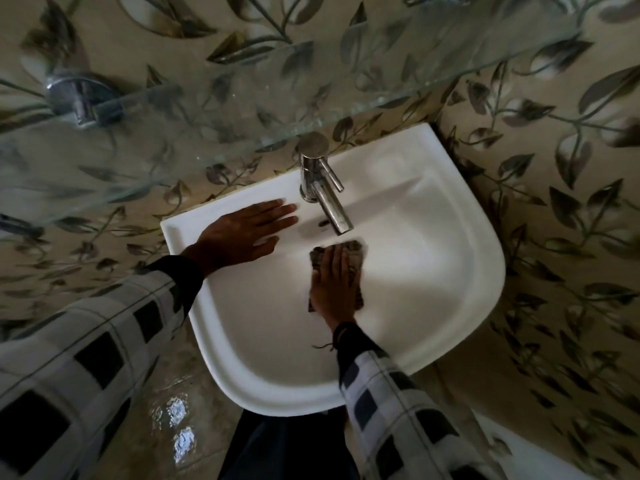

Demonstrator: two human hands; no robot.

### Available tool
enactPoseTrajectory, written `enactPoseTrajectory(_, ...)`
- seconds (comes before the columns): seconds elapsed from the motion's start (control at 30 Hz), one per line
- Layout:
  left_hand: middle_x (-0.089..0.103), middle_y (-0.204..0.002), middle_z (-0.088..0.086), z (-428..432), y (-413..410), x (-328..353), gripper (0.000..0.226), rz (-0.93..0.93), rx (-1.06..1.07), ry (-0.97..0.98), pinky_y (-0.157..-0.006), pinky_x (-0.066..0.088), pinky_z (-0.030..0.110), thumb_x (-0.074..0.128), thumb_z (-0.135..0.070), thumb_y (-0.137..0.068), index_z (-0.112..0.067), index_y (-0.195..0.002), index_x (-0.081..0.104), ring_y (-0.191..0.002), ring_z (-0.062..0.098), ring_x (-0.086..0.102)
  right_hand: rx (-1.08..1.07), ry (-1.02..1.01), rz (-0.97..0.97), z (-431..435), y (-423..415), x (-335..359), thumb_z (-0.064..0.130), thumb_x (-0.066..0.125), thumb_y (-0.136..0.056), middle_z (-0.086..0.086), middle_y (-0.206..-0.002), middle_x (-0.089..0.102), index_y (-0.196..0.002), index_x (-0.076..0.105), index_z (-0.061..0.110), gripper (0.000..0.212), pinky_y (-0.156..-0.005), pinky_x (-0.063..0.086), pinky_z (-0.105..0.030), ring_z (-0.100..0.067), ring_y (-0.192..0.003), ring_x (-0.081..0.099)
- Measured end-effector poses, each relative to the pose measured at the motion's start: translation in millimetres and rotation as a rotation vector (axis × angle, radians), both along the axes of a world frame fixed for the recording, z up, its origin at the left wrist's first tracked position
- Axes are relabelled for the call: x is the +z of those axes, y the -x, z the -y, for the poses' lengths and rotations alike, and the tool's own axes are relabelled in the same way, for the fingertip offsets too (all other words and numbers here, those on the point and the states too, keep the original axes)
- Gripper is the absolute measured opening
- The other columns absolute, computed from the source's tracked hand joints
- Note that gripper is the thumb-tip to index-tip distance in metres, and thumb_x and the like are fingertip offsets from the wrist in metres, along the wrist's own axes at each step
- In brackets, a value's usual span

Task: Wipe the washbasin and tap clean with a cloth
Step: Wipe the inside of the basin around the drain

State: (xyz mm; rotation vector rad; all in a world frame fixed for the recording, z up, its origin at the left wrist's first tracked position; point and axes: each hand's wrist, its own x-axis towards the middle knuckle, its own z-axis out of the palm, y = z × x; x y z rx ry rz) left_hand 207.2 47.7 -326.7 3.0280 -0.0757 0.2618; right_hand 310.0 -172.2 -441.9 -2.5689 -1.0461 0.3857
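Cloth (354,251): flat in washbasin (481,271) bowl, long axis front to back, far end just under tap (327,199) spout.
Right hand (334,285): straight fingers together, pressing cloth, pointing toward tap.
Left hand (242,230): flat on rear left rim, fingers straight, slightly spread.

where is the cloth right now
In the head view the cloth lies inside the washbasin, pressed under the right hand, just in front of the tap.
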Motion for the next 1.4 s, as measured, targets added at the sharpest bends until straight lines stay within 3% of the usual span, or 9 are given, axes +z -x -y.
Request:
enactPoseTrajectory(0.23,0.034,-0.162,0.003,4.1,-0.7,-1.6,0.051,0.02,0.02,-0.014,-0.117,0.038,0.042,0.049,-0.023,-0.104,-0.015,-0.153,0.039,-0.151,0.023,0.029,0.743,-0.109,0.118,58.5,-13.5,-3.6,0.047,0.037,-0.102,0.001,-0.157,0.042,-0.151,0.043,0.023,0.055,-0.116,0.034,-0.043,-0.017,-0.143,0.041)
enactPoseTrajectory(0.5,0.033,-0.162,0.002,3.6,-1.8,3.0,0.051,0.023,0.02,-0.031,-0.117,0.038,0.04,0.049,-0.024,-0.104,-0.017,-0.154,0.038,-0.151,0.022,0.029,0.065,0.062,0.024,5.7,-29.0,5.6,0.048,0.029,-0.094,-0.011,-0.161,0.033,-0.155,0.034,0.012,0.071,-0.119,0.021,-0.055,-0.022,-0.148,0.033)
enactPoseTrajectory(0.6,0.037,-0.16,0.003,3.6,-1.1,3.4,0.051,0.051,0.025,-0.04,-0.117,0.038,0.038,0.053,-0.024,-0.103,-0.017,-0.152,0.042,-0.15,0.022,0.032,0.187,0.096,-0.128,-18.2,-2.9,9.5,0.051,0.013,-0.096,-0.007,-0.168,0.011,-0.16,0.015,0.015,0.073,-0.123,0.008,-0.052,-0.019,-0.155,0.01)
enactPoseTrajectory(0.67,0.038,-0.159,0.004,2.6,-0.3,3.3,0.052,0.06,0.013,-0.043,-0.116,0.039,0.039,0.056,-0.024,-0.102,-0.015,-0.151,0.043,-0.149,0.023,0.033,0.456,0.099,-0.183,-12.1,11.2,11.0,0.05,0.023,-0.103,-0.002,-0.168,0.006,-0.16,0.009,0.019,0.066,-0.124,0.006,-0.048,-0.015,-0.155,0.004)
enactPoseTrajectory(0.8,0.035,-0.161,0.004,2.3,-1.0,0.7,0.052,0.042,0.021,-0.041,-0.116,0.039,0.041,0.052,-0.025,-0.103,-0.016,-0.153,0.039,-0.15,0.023,0.03,0.786,-0.063,-0.038,35.6,-21.8,-4.3,0.05,0.032,-0.104,0.0,-0.164,0.026,-0.157,0.03,0.021,0.06,-0.118,0.029,-0.051,-0.019,-0.15,0.029)
enactPoseTrajectory(0.9,0.033,-0.162,0.003,3.4,-1.4,0.0,0.052,0.02,0.03,-0.037,-0.116,0.039,0.042,0.05,-0.025,-0.104,-0.018,-0.155,0.037,-0.151,0.022,0.029,0.622,-0.034,0.149,51.3,-50.9,-6.5,0.048,0.037,-0.102,0.006,-0.161,0.03,-0.153,0.04,0.027,0.056,-0.115,0.031,-0.054,-0.014,-0.145,0.038)
enactPoseTrajectory(1.03,0.031,-0.163,0.003,2.7,-0.2,0.7,0.052,0.005,0.039,-0.045,-0.116,0.039,0.042,0.047,-0.026,-0.105,-0.018,-0.155,0.035,-0.151,0.022,0.027,0.303,0.054,0.101,22.8,-10.9,-0.8,0.047,0.032,-0.099,0.002,-0.162,0.032,-0.156,0.033,0.022,0.063,-0.119,0.013,-0.053,-0.014,-0.148,0.031)
enactPoseTrajectory(1.27,0.034,-0.161,0.004,3.6,-1.5,3.1,0.051,0.011,0.037,-0.026,-0.115,0.04,0.042,0.05,-0.024,-0.104,-0.017,-0.154,0.038,-0.15,0.023,0.03,0.809,-0.102,0.102,49.0,-11.0,-4.6,0.045,0.031,-0.107,0.005,-0.162,0.031,-0.156,0.033,0.027,0.053,-0.114,0.035,-0.049,-0.014,-0.147,0.034)
enactPoseTrajectory(1.4,0.032,-0.162,0.002,3.8,-0.9,3.4,0.05,-0.003,0.039,-0.026,-0.116,0.038,0.041,0.047,-0.024,-0.106,-0.018,-0.155,0.036,-0.151,0.022,0.027,0.533,-0.01,0.231,47.4,-59.8,-5.8,0.042,0.038,-0.102,-0.001,-0.16,0.033,-0.153,0.04,0.022,0.055,-0.112,0.034,-0.054,-0.017,-0.145,0.039)
